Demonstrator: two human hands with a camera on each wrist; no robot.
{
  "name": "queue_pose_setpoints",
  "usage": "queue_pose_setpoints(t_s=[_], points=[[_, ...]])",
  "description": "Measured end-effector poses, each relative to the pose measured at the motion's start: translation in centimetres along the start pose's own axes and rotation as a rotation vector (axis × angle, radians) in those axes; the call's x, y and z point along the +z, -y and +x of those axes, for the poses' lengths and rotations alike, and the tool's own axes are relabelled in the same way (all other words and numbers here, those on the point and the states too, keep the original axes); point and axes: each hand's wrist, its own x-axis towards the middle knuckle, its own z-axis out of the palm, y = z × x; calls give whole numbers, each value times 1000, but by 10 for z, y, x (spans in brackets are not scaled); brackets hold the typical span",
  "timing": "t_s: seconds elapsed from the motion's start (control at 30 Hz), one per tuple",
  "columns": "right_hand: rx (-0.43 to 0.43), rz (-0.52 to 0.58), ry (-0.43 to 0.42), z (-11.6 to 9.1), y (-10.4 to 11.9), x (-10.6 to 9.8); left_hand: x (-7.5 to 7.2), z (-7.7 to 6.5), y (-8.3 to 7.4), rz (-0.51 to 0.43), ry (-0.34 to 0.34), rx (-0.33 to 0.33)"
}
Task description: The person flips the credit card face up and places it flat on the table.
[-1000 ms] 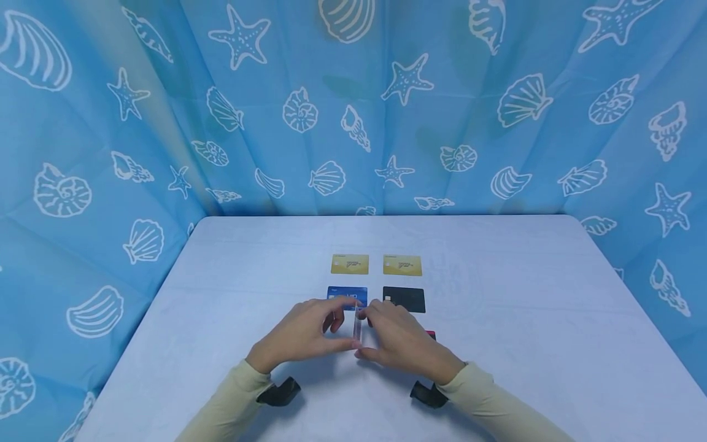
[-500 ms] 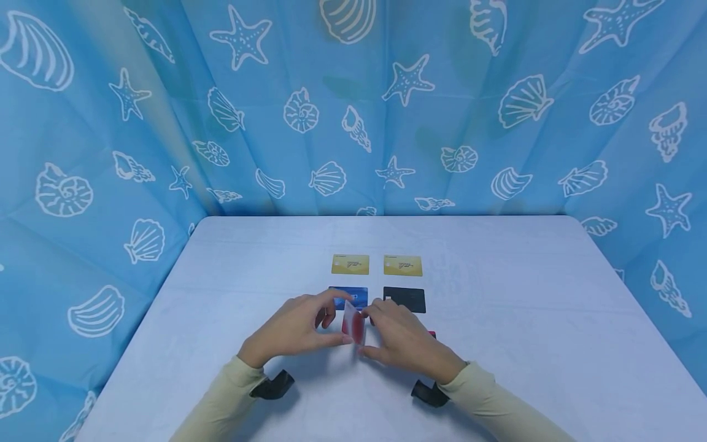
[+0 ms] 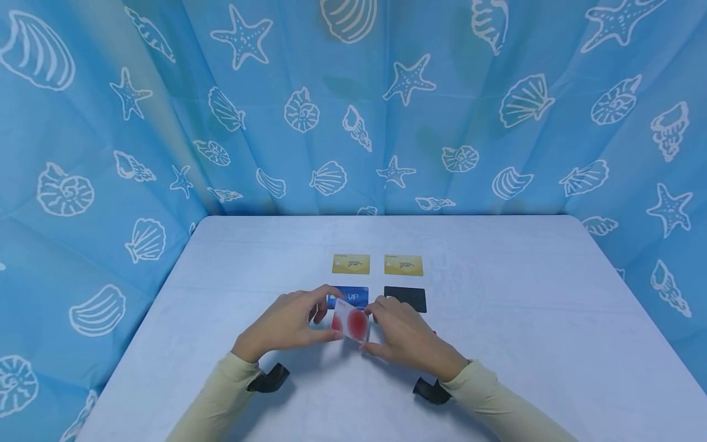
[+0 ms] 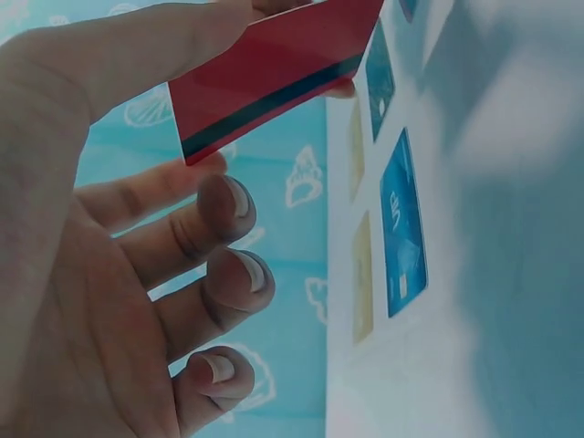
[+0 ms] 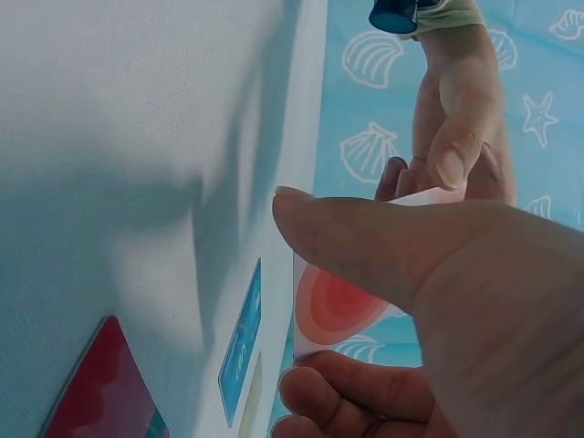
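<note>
A card point(image 3: 351, 321) is held up off the table between both hands. The side toward the head view is white with red circles; in the left wrist view the card's other side point(image 4: 265, 82) is red with a black stripe. At the card's left edge, my left hand point(image 3: 289, 323) pinches it between thumb and index finger, the other fingers loosely bent. My right hand point(image 3: 407, 334) grips the right edge by thumb and fingers. Just beyond lie a blue VIP card point(image 3: 353, 296) and a black card point(image 3: 410, 299), flat on the table.
Two gold cards, a left one point(image 3: 350, 264) and a right one point(image 3: 404, 265), lie farther back on the white-covered table point(image 3: 248, 258). Another red card point(image 5: 108, 397) lies near my right hand, mostly hidden in the head view. A blue shell-patterned curtain point(image 3: 353, 135) hangs behind.
The card has turned from nearly edge-on to showing its white and red side in the head view. My left hand has shifted left with its edge; the right hand has barely moved.
</note>
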Motion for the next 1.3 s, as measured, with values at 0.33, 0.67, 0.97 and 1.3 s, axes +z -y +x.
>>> queue_pose_setpoints(t_s=[0.33,0.67,0.97,1.3], points=[[17,15,2,0,0,-2,-3,1,4,54,25,-42],[16,12,14,-1,0,-4,-4,0,7,96,51,-55],[13,-8,18,-1,0,-2,-3,0,9,132,68,-56],[-12,-30,30,-1,2,-1,0,3,8,150,131,-130]])
